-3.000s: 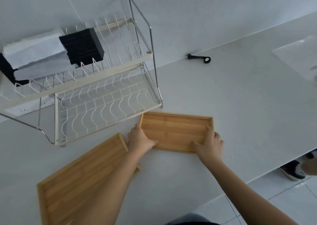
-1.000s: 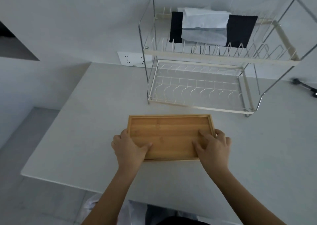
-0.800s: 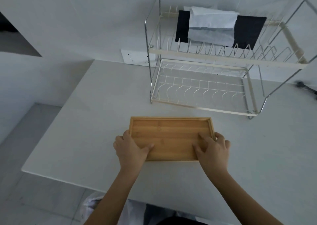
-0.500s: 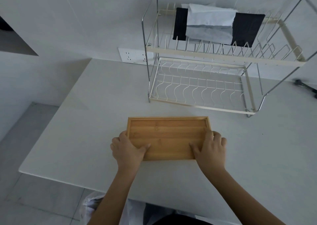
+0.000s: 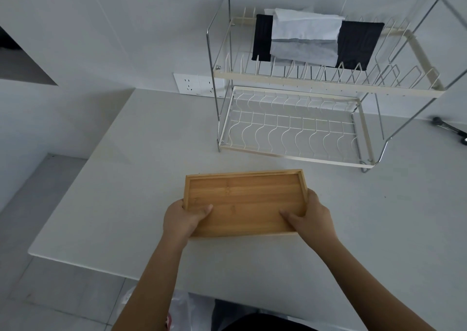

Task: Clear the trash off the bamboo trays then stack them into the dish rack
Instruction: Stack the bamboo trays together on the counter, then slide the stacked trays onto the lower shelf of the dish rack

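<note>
Left hand (image 5: pixel 180 219): closed on the near-left corner of the tray (image 5: pixel 245 201), thumb lying on the inner floor, fingers wrapped under the left rim. Right hand (image 5: pixel 312 218): closed on the near-right corner, thumb on the floor, fingers curled round the right rim. Tray: bamboo, rectangular, low raised rim, inside bare; long sides run left to right; whether its underside touches the surface cannot be told. Tabletop (image 5: pixel 126 191): white, plain; its left edge runs diagonally from the wall toward the near corner, its near edge passes just below the forearms, with floor tiles showing past both. Wide bare surface to the left of the tray and to its right. Rack (image 5: pixel 293 151): two tiers, wire on a chrome frame, standing beyond the tray against the wall; a strip of bare tabletop separates its front bar from the tray's far rim. Lower tier: wavy wires, nothing in it, open at the front. Upper tier: upright prongs, holding a black item (image 5: pixel 358 45) with white paper (image 5: pixel 305 27) draped over its middle. Socket (image 5: pixel 194 84): on the wall, just left of the rack's left post. Small dark object (image 5: pixel 449 129): on the tabletop at the far right, beside the rack's right leg. Plastic bag (image 5: pixel 187 308): below the near edge, partly seen.
</note>
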